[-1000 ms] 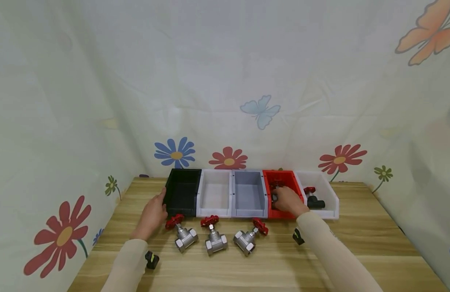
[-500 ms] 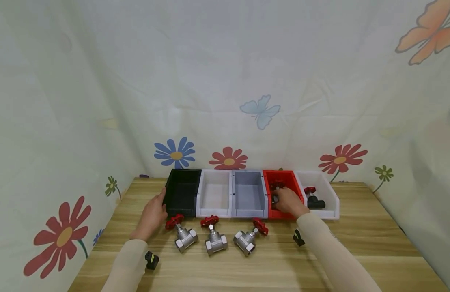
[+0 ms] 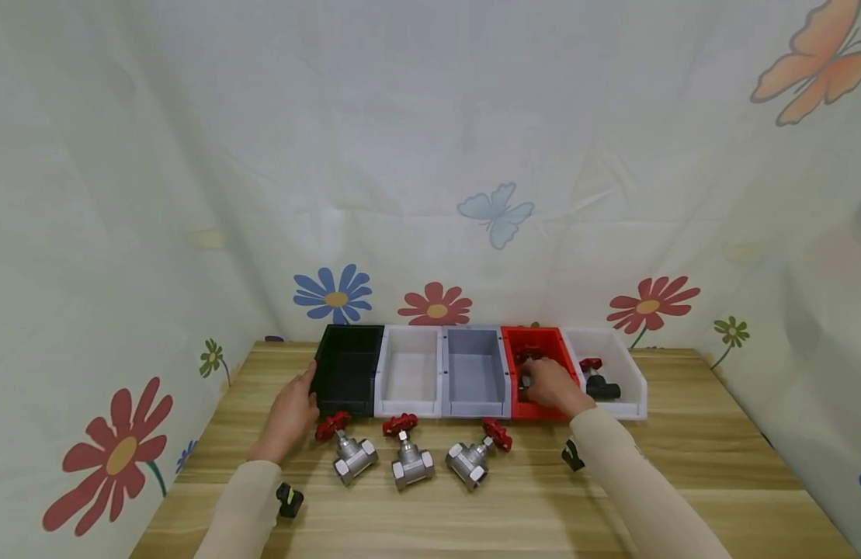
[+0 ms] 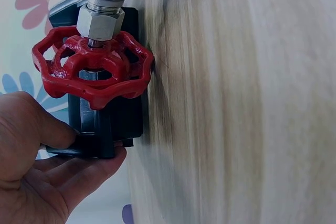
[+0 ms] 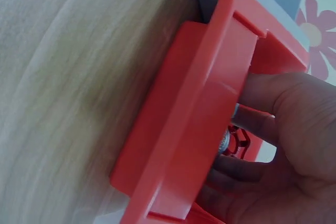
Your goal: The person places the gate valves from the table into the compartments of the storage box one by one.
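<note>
At the left end of a row of bins, my left hand grips the side wall of the black bin. The left wrist view has its thumb on the rim and the fingers against the outside. My right hand reaches into the red bin, fingers around a valve whose red handwheel shows between them; the bin wall and hand hide most of its body. Three silver tee-shaped valves with red handwheels lie in front of the bins: left, middle and right.
Between the black and red bins stand a white bin and a grey bin. Another white bin at the right end holds a dark valve with a red handwheel. A flowered cloth hangs behind the wooden table.
The head view has shifted very slightly. Both hands keep their places at the black and red bins, and the three silver valves have not moved.
</note>
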`<move>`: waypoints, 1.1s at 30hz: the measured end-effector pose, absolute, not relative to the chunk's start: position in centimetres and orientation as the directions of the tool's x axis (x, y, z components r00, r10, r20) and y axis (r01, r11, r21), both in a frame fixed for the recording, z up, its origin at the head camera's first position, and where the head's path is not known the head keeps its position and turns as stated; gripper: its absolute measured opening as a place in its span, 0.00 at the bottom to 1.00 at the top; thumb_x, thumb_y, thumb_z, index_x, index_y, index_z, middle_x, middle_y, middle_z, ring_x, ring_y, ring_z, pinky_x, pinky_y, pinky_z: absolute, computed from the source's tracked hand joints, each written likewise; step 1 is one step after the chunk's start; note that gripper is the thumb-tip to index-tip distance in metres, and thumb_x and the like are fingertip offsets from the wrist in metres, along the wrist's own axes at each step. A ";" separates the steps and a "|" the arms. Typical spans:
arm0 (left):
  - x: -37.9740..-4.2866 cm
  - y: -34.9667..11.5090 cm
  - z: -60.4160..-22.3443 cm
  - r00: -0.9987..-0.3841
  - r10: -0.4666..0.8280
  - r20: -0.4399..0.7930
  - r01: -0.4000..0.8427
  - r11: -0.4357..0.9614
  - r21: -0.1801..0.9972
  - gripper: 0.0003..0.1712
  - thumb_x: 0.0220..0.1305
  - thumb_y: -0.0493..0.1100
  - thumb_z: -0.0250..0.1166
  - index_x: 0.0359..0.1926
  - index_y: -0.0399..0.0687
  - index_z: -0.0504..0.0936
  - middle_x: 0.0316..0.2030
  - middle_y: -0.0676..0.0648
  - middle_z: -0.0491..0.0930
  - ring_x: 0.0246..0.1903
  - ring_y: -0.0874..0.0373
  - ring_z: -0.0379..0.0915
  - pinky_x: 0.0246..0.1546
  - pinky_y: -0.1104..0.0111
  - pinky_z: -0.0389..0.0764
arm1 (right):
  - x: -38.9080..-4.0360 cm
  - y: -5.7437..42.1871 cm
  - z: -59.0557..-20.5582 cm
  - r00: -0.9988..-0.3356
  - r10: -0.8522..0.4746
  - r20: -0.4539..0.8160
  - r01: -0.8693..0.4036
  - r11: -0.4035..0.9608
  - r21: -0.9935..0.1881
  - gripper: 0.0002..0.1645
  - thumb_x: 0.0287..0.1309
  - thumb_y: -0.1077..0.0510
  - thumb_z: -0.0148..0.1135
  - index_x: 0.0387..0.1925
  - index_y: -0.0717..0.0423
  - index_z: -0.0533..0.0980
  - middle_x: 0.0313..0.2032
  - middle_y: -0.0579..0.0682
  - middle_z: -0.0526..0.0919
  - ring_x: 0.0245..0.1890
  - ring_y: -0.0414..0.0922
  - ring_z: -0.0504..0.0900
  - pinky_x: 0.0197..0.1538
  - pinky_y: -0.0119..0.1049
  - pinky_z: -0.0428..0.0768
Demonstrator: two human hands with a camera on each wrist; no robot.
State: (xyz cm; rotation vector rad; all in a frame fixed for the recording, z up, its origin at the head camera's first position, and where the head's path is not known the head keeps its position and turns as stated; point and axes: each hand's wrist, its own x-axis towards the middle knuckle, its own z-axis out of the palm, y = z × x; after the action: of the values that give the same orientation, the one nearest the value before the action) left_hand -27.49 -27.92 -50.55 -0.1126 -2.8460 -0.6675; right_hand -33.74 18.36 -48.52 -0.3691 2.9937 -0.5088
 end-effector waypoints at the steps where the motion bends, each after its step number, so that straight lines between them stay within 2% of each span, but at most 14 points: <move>1: -27.5 -27.9 -50.5 -0.974 0.024 0.227 0.123 0.894 0.431 0.36 0.64 0.30 0.55 0.72 0.28 0.56 0.57 0.22 0.73 0.52 0.30 0.74 0.54 0.42 0.75 | -33.7 18.4 -48.5 -0.968 -0.250 -0.039 -0.223 0.915 -0.336 0.26 0.50 0.58 0.72 0.53 0.56 0.81 0.50 0.53 0.85 0.54 0.55 0.77 0.62 0.55 0.75; 9: -27.6 -27.9 -50.5 -0.972 0.023 0.233 0.124 0.893 0.432 0.36 0.64 0.30 0.55 0.72 0.28 0.56 0.57 0.23 0.73 0.52 0.31 0.75 0.54 0.42 0.75 | -32.9 18.6 -47.3 -0.964 -0.264 0.001 -0.250 0.913 -0.323 0.28 0.48 0.55 0.74 0.53 0.58 0.80 0.49 0.56 0.84 0.52 0.54 0.77 0.60 0.54 0.76; 17: -27.5 -27.9 -50.6 -0.969 0.026 0.245 0.132 0.893 0.429 0.36 0.63 0.29 0.55 0.72 0.28 0.57 0.55 0.23 0.74 0.51 0.30 0.75 0.53 0.42 0.75 | -32.0 18.5 -45.7 -0.968 -0.250 0.013 -0.240 0.913 -0.331 0.30 0.51 0.54 0.73 0.56 0.57 0.78 0.56 0.60 0.79 0.55 0.56 0.76 0.61 0.55 0.75; 33: -27.5 -27.9 -50.6 -0.971 0.026 0.236 0.128 0.895 0.428 0.37 0.63 0.29 0.55 0.72 0.28 0.56 0.55 0.23 0.74 0.50 0.30 0.76 0.51 0.43 0.76 | -29.4 18.5 -42.3 -0.949 -0.295 0.110 -0.314 0.876 -0.365 0.31 0.54 0.54 0.70 0.59 0.60 0.76 0.60 0.63 0.75 0.56 0.58 0.76 0.58 0.57 0.77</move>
State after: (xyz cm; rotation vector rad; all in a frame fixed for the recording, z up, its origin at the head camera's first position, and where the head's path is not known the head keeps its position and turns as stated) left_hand -27.46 -27.93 -50.56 -0.1165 -2.8366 -0.6631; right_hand -29.35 18.46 -42.31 -0.5022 3.0921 -0.6152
